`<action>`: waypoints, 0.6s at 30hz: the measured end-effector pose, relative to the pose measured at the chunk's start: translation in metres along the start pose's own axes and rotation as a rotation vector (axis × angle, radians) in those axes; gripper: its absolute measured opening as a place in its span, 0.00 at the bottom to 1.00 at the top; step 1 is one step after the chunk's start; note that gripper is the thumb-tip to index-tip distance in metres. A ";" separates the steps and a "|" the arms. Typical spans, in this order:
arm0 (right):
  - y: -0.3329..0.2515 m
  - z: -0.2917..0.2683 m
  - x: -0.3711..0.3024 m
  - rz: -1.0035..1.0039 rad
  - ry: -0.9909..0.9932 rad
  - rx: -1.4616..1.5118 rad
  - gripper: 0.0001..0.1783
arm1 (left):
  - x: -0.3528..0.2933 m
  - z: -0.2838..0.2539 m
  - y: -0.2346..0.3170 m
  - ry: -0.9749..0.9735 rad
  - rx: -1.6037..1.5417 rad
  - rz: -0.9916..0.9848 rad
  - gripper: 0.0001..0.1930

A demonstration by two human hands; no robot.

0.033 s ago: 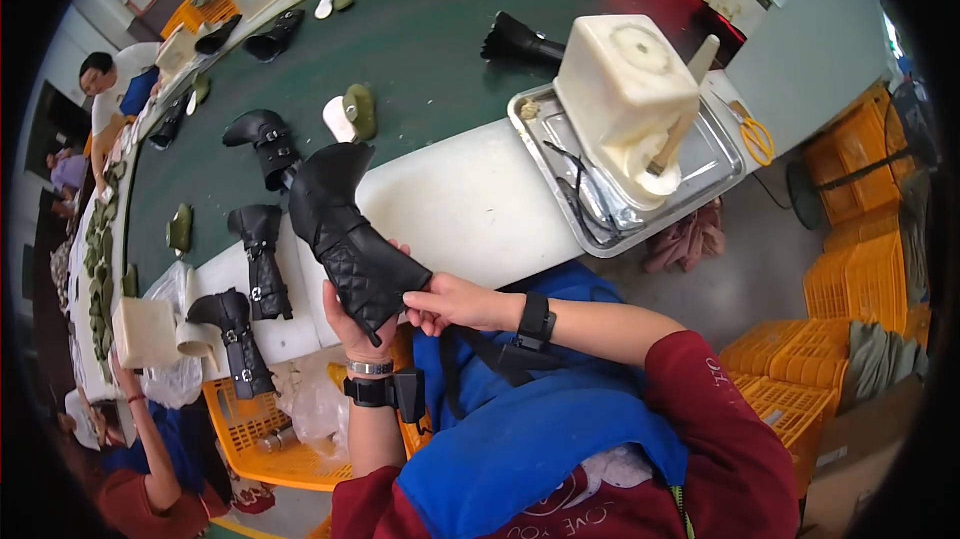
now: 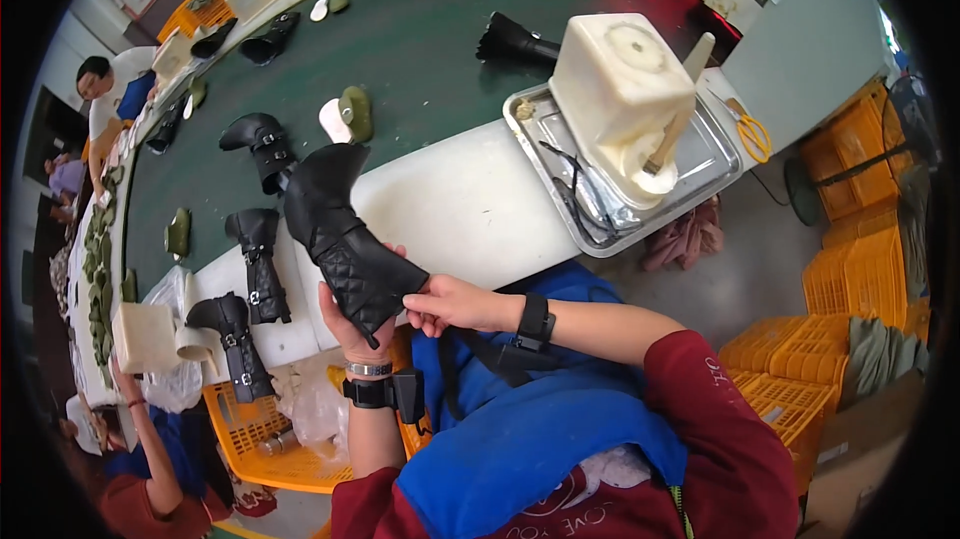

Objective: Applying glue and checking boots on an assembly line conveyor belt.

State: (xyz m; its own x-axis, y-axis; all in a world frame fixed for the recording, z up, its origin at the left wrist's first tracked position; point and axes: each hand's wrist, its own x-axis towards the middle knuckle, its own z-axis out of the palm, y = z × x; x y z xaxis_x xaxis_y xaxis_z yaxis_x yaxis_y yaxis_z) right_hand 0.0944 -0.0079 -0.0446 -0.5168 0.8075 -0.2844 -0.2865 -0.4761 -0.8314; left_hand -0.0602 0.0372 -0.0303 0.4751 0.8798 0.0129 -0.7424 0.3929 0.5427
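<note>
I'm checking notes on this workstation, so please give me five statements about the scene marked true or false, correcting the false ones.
1. The left hand and right hand are both on the quilted black boot. True.
2. The white boxy plastic container stands in the rectangular silver metal tray. True.
3. That tray sits left of the held boot. False: it sits to the boot's right.
4. Yellow-orange-handled scissors lie right of the container. True.
5. The right hand holds those scissors. False: it holds the boot, and the scissors lie apart from both hands.
</note>
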 end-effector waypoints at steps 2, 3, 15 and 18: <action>-0.002 -0.006 -0.008 -0.076 0.090 -0.101 0.13 | 0.003 0.000 0.000 0.073 -0.040 0.050 0.34; -0.002 -0.008 -0.014 -0.151 0.172 -0.197 0.12 | 0.005 -0.002 0.003 0.104 -0.028 0.054 0.34; 0.002 -0.069 -0.048 -0.157 0.733 -1.665 0.43 | -0.018 -0.014 -0.002 0.307 0.397 -0.012 0.28; 0.007 -0.074 -0.045 -0.248 0.668 -1.674 0.44 | -0.023 -0.020 -0.008 0.315 0.484 0.033 0.27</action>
State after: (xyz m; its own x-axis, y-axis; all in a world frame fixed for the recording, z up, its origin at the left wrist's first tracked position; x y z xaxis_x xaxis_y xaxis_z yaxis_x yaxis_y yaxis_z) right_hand 0.1752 -0.0217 -0.0727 -0.0986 0.9860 0.1347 0.9414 0.1363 -0.3086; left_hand -0.0751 0.0195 -0.0518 0.2368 0.9558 -0.1740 -0.4186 0.2620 0.8696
